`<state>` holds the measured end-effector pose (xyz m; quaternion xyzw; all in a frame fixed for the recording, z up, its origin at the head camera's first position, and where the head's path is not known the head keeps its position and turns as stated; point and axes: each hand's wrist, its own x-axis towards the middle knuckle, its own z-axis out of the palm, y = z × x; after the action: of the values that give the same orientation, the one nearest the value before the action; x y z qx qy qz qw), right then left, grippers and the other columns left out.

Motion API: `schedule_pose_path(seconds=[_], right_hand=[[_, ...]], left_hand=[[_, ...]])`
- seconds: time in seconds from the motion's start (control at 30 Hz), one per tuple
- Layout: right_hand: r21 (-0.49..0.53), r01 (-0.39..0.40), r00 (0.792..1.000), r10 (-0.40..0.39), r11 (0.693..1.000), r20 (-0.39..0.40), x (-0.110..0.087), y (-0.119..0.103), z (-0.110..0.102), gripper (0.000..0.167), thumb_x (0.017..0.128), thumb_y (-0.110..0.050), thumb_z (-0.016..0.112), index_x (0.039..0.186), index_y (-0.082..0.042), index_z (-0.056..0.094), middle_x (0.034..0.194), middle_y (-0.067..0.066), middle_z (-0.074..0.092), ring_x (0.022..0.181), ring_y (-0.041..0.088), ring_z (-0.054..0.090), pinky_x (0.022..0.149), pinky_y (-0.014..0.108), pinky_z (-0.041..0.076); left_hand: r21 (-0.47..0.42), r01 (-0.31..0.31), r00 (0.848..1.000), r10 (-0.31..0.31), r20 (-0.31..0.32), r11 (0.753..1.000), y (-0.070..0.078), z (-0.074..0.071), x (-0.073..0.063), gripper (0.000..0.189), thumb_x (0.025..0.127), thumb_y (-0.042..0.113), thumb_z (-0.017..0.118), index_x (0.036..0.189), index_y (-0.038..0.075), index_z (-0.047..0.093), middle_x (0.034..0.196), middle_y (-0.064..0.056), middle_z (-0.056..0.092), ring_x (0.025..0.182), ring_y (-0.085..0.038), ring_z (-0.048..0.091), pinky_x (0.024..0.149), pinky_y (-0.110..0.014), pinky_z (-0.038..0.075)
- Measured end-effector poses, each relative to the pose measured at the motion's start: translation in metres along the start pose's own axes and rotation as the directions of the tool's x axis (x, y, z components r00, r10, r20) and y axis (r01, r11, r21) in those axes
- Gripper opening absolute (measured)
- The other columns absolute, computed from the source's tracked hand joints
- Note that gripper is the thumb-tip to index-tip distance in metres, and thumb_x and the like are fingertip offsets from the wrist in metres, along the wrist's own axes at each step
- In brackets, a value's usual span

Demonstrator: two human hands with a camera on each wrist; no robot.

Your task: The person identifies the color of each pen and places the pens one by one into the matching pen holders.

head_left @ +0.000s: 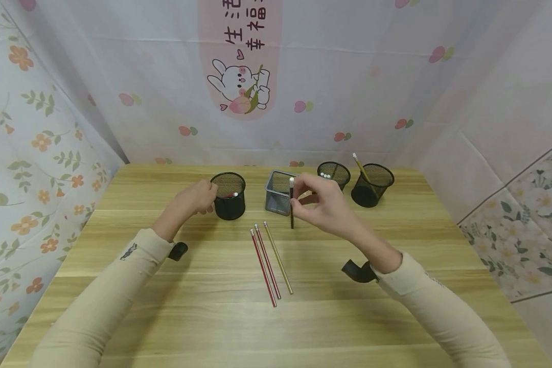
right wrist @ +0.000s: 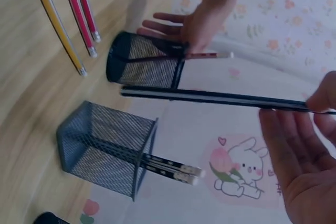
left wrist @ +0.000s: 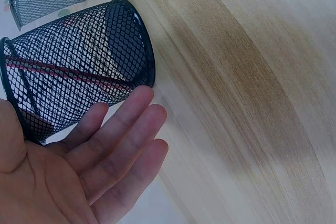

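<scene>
My left hand is at the rim of a round black mesh pencil cup. Its thumb side lies over the rim, while the other fingers extend loosely along the outside. A red pencil leans inside that cup. Between thumb and fingertips, my right hand pinches a black pencil near its white eraser end. The pencil hangs upright in front of a square grey mesh cup. In the right wrist view, dark patterned pencils stand in the square cup.
Two red pencils and a gold pencil lie side by side mid-table. At the back right, one round mesh cup holds several white-ended pencils; another holds a gold pencil. A printed curtain hangs behind.
</scene>
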<state>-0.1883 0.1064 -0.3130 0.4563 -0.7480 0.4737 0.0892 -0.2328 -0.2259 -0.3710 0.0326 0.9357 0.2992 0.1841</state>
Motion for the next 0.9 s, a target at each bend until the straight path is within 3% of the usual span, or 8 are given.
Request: schedule_pose_path(seconds=[0.2,0.33,0.67,0.9], right_hand=[[-0.009,0.128,0.983,-0.128,0.992,-0.129,0.009,0.002,-0.007,0.024,0.083,0.019,0.062,0.099,0.0,0.062,0.094,0.012,0.066,0.084,0.026,0.068,0.074,0.035,0.058],[-0.024,0.182,0.967,-0.183,0.983,-0.174,0.013,0.008,-0.01,0.025,0.083,0.021,0.061,0.101,0.003,0.061,0.097,0.015,0.065,0.085,0.031,0.068,0.076,0.037,0.058],[-0.064,0.167,0.957,-0.177,0.984,-0.231,0.018,0.006,-0.008,0.023,0.08,0.028,0.058,0.096,0.012,0.057,0.092,0.026,0.061,0.079,0.043,0.064,0.072,0.036,0.058],[-0.067,0.114,0.964,-0.127,0.991,-0.234,0.013,0.041,-0.007,0.022,0.084,0.023,0.062,0.1,0.007,0.06,0.095,0.022,0.063,0.084,0.038,0.067,0.075,0.035,0.058]], left_hand=[[0.008,-0.006,1.0,0.006,-0.002,1.0,0.0,0.0,-0.001,0.054,0.111,0.026,0.017,0.116,-0.007,0.059,0.097,-0.021,0.069,0.073,-0.028,0.06,0.057,-0.034,0.045],[0.011,-0.006,1.0,0.007,-0.006,1.0,0.001,0.0,-0.002,0.054,0.111,0.026,0.017,0.12,-0.008,0.058,0.097,-0.021,0.069,0.075,-0.03,0.061,0.058,-0.035,0.046],[0.005,-0.001,1.0,0.001,-0.019,1.0,0.0,0.001,-0.002,0.053,0.11,0.025,0.018,0.117,-0.009,0.059,0.095,-0.021,0.07,0.072,-0.028,0.061,0.056,-0.034,0.045],[0.007,-0.012,1.0,0.012,-0.02,1.0,0.001,0.0,-0.003,0.054,0.11,0.026,0.019,0.126,-0.01,0.056,0.096,-0.02,0.07,0.078,-0.029,0.063,0.059,-0.036,0.047]])
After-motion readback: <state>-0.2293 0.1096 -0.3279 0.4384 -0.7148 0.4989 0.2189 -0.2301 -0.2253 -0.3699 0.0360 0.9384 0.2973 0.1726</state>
